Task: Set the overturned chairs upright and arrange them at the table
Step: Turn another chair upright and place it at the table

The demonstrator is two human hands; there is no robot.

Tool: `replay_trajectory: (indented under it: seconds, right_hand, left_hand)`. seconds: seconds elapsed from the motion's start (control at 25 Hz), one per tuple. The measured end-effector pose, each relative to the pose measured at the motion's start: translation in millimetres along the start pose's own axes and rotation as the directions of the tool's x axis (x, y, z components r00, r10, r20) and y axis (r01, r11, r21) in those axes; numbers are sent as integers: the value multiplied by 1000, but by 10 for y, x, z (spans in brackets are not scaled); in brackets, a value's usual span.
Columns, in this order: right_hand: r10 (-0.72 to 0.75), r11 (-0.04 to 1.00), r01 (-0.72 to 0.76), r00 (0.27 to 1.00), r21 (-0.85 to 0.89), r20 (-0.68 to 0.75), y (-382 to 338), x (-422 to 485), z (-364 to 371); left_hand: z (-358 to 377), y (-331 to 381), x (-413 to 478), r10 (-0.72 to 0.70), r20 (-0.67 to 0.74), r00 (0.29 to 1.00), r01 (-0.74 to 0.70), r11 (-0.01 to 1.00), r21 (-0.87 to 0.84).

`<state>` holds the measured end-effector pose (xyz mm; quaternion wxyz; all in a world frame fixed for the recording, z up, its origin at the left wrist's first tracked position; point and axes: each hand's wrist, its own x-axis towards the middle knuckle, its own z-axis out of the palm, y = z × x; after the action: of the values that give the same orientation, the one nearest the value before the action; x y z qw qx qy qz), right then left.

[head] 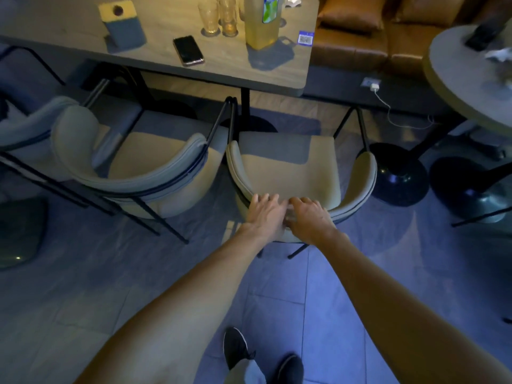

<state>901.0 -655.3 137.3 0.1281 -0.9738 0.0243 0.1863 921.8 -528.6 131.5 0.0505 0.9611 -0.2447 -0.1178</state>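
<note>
Head view shows the chair (288,167) standing upright at 12 o'clock, just before the near edge of the surface (155,65), with a second chair (130,167) at its 9 o'clock. The left hand (266,214) lies with spread fingers on the top of its back, and the right hand (310,218) curls over the same rim. It seems fairly light, soft padding on a stiff frame, so this rim is a good hold.

Both bare arms reach forward and down, the left hand (264,213) pressed flat with fingers splayed, the right hand (310,217) right beside it, almost touching, fingers curled over the chair (288,167) back.
</note>
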Motion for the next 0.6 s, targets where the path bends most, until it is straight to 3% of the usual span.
replay_trajectory:
  seconds: [0.24, 0.4, 0.6]
  right_hand:
    - [-214, 977, 215, 976, 12, -31, -681, -285, -741]
    - [-380, 924, 383, 919, 2, -103, -1462, -528, -1248]
    - [-519, 854, 519, 847, -28, -111, -2465, -627, -1441]
  left_hand:
    - [-876, -411, -793, -165, -177, 970, 164, 986, -17]
    - [-1503, -738, -1326, -254, -305, 918, 266, 964, 0]
    - [-2053, -1416, -1838, -326, -363, 873, 349, 937, -5]
